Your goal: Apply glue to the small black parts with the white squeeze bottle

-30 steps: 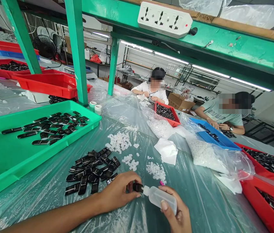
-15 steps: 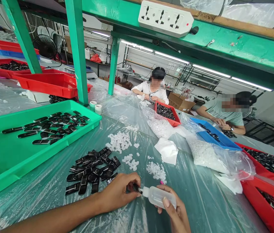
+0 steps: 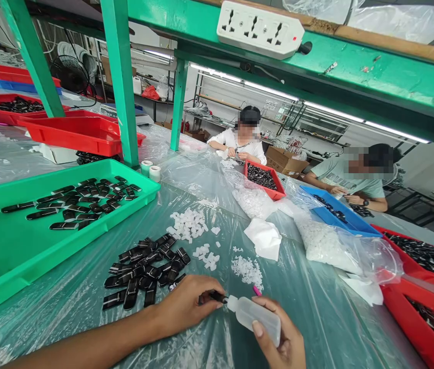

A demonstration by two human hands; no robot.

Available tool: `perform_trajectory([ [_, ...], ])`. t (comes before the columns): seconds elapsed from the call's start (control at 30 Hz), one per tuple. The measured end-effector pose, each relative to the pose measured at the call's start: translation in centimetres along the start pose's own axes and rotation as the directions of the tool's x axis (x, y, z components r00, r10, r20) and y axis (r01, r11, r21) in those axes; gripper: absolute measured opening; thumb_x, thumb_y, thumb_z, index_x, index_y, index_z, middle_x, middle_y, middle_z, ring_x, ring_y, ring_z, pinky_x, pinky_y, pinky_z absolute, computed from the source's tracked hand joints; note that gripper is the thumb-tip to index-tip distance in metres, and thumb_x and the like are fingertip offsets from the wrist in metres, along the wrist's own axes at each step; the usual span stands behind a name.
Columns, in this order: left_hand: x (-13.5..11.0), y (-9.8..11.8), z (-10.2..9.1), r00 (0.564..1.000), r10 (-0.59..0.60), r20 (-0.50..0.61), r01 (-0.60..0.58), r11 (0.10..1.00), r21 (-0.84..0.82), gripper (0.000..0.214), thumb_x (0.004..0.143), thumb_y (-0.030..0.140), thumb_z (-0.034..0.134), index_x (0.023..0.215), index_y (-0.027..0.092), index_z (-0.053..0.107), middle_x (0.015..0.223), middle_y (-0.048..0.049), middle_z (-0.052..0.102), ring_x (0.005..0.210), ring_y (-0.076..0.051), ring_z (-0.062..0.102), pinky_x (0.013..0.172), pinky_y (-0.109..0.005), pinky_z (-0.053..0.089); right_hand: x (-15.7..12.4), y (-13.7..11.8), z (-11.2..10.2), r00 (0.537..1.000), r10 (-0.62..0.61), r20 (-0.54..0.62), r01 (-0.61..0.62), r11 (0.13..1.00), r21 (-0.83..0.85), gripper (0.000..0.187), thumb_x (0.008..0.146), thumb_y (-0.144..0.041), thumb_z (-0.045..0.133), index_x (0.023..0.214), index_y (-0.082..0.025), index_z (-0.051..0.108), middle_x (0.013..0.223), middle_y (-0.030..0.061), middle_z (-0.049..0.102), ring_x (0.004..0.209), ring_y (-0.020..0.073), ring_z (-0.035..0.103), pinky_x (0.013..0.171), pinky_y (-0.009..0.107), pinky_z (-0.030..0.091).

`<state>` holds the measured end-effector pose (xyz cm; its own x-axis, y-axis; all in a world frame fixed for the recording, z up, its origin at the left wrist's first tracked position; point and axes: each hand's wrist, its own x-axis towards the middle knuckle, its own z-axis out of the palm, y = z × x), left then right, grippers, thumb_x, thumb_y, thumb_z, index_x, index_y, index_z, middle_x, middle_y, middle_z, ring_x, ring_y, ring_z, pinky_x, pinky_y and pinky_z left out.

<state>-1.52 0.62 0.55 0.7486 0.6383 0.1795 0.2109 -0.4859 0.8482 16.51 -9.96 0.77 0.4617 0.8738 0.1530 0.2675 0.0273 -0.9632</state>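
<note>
My left hand [image 3: 194, 302] pinches a small black plastic part [image 3: 217, 295] between thumb and fingers; much of it is hidden. In my right hand [image 3: 280, 333] is a translucent squeeze bottle [image 3: 255, 315], lying on its side with its nozzle at the black part. A pink stick-like thing [image 3: 256, 290] shows just above the bottle, its lower end hidden. Left of my hands lies a pile of black parts [image 3: 148, 264]. Beyond my hands are a heap of tiny white pieces [image 3: 247, 269] and a pile of larger white pieces [image 3: 189, 224].
A green tray [image 3: 20, 271] with black parts stands at the left. Red bins [image 3: 405, 302] and a blue tray [image 3: 350, 218] line the right, beside a bag of white pieces [image 3: 327, 246]. Two people work across the table. A green frame with a power strip [image 3: 260, 29] crosses overhead.
The bottle and my right hand have shifted slightly right and down. More of the black part shows at my left fingertips. The piles have stayed put.
</note>
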Motion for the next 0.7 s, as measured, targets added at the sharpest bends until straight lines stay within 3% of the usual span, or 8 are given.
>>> perform_trajectory([
  [0.33,0.0,0.1,-0.1,0.998,-0.068,-0.013,0.068,0.998,0.003,0.014,0.077,0.023,0.065,0.089,0.019,0.061,0.086,-0.0015,0.062,0.064,-0.011,0.056,0.049,-0.016,0.037,-0.1,0.6,-0.2,0.991,-0.136,0.002,0.135,0.984,-0.119,0.026,0.069,-0.042,0.065,0.085,-0.021,0.066,0.082,0.006,0.064,0.07,0.0195,0.061,0.055,0.021,0.046],
  [0.57,0.1,-0.1,0.2,0.994,-0.105,-0.015,0.102,0.988,-0.119,0.021,0.074,0.024,0.067,0.094,0.02,0.063,0.089,-0.0023,0.062,0.064,-0.012,0.056,0.054,-0.018,0.039,0.1,-0.3,-0.2,1.0,-0.007,0.003,0.008,0.999,-0.051,0.032,0.069,-0.05,0.063,0.082,-0.02,0.066,0.075,0.0048,0.065,0.059,0.0173,0.058,0.049,0.021,0.045],
  [0.7,0.3,-0.2,0.1,0.99,-0.138,0.009,0.137,0.971,-0.197,0.021,0.073,0.028,0.068,0.091,0.018,0.064,0.09,-0.003,0.061,0.064,-0.012,0.056,0.053,-0.018,0.04,0.2,-0.3,-0.1,1.0,-0.017,-0.005,0.016,0.998,-0.056,0.034,0.068,-0.051,0.063,0.082,-0.019,0.066,0.073,0.0049,0.065,0.058,0.0175,0.058,0.05,0.022,0.045],
])
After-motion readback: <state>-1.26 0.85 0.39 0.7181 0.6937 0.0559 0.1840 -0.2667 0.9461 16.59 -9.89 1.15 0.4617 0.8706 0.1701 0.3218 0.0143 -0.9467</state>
